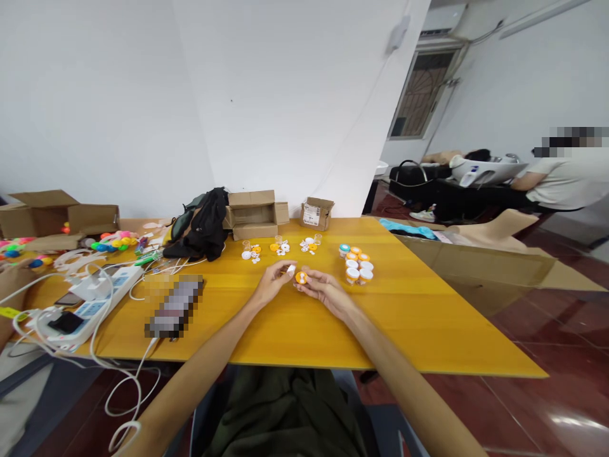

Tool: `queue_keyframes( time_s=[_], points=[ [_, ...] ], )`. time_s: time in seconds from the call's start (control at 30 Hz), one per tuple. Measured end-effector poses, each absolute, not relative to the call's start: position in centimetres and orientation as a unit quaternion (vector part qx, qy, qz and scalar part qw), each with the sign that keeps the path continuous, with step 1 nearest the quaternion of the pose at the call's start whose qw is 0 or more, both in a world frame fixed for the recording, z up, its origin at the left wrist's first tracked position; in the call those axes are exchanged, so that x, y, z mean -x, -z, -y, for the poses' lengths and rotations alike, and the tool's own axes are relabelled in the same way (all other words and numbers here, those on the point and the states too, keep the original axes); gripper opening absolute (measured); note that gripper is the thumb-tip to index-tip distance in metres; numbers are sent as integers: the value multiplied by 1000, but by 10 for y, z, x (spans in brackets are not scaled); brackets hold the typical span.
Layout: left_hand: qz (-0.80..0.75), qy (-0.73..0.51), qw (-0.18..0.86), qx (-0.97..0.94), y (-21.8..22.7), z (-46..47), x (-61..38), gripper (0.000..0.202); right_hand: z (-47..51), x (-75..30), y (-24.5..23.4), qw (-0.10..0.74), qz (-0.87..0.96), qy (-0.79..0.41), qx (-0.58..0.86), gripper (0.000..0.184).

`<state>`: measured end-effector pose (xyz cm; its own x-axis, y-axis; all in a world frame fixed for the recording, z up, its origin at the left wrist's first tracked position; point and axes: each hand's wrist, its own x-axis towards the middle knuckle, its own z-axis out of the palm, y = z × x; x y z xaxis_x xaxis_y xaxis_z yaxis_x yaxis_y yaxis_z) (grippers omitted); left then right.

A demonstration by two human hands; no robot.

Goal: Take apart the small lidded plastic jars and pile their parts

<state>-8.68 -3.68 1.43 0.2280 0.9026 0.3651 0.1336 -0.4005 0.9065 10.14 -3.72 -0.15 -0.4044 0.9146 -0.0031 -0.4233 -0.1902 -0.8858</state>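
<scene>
Both my hands meet over the middle of the yellow table (419, 317). My left hand (273, 281) pinches a small white piece (290, 270) between thumb and fingers. My right hand (323, 290) is closed around a small orange-lidded cup (301, 277), held just above the tabletop. The white piece is right beside the cup's top. A cluster of similar small cups with orange, white and teal lids (358, 262) stands just to the right of my hands. Behind my hands lie loose white and orange lids and small dice (280, 249).
Cardboard boxes (254, 214) and a black bag (205, 225) sit at the table's back edge. A power strip with cables (90, 301) and colourful toys (111, 241) fill the left side. A blurred flat object (174, 306) lies left of my hands. Another person (566, 181) sits far right.
</scene>
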Motion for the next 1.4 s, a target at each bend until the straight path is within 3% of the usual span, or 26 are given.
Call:
queue_keyframes(
  time_s=[0.27,0.53,0.87,1.1,1.4],
  points=[
    [-476,-426,278,-717,-12,30,95,22,40,-100,-5,469,401,-733,286,26],
    [-490,-358,143,-782,0,30,96,30,40,-100,-4,465,401,-733,293,23],
    [-443,-390,117,-799,-6,35,91,40,38,-101,-3,454,414,-727,306,25],
    [-347,-428,165,-818,-19,49,84,26,40,-101,-3,451,424,-727,298,29],
    [-320,-431,195,-821,-12,48,81,24,38,-103,1,449,440,-720,294,29]
  ],
)
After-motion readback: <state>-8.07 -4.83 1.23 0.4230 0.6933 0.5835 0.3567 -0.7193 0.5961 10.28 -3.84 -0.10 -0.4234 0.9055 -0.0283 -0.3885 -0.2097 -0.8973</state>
